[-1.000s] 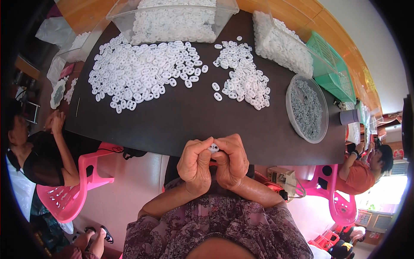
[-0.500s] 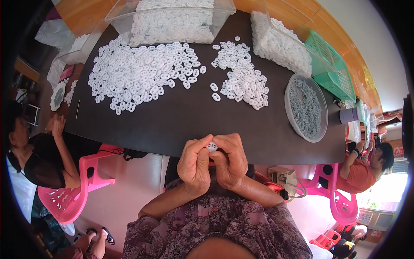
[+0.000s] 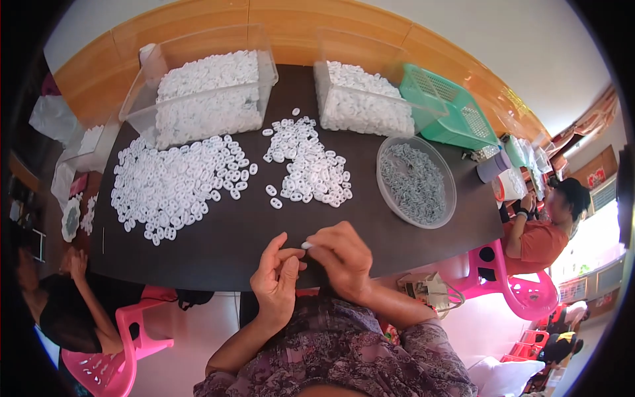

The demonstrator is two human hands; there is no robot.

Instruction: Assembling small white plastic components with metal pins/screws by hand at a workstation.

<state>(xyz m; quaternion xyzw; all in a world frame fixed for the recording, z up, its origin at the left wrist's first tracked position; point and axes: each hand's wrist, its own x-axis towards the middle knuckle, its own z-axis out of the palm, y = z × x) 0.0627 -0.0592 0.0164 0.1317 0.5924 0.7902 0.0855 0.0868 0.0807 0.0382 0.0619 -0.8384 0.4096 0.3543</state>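
Observation:
A small white plastic piece (image 3: 306,245) sticks out from the pinched fingertips of my right hand (image 3: 345,261), just beyond the table's near edge. My left hand (image 3: 274,281) is close beside it, fingers apart and palm turned inward, with nothing seen in it. Ahead of the hands lies a pile of white oval two-holed plastic pieces (image 3: 311,175). A larger pile of similar two-holed pieces (image 3: 175,182) spreads over the table's left. To the right, a round clear tub (image 3: 452,205) holds many small grey metal parts that look like springs.
Two clear plastic bins, a left one (image 3: 268,73) and a right one (image 3: 322,83), stand at the back, full of white pieces. Behind the tub are a green basket (image 3: 456,135) and a grey-purple cup (image 3: 493,167). People sit on pink chairs at both sides.
My hands have come apart from around the white piece, which is now at my right fingertips. My left fingers have opened. The view has tilted up, showing more of the bins and wall.

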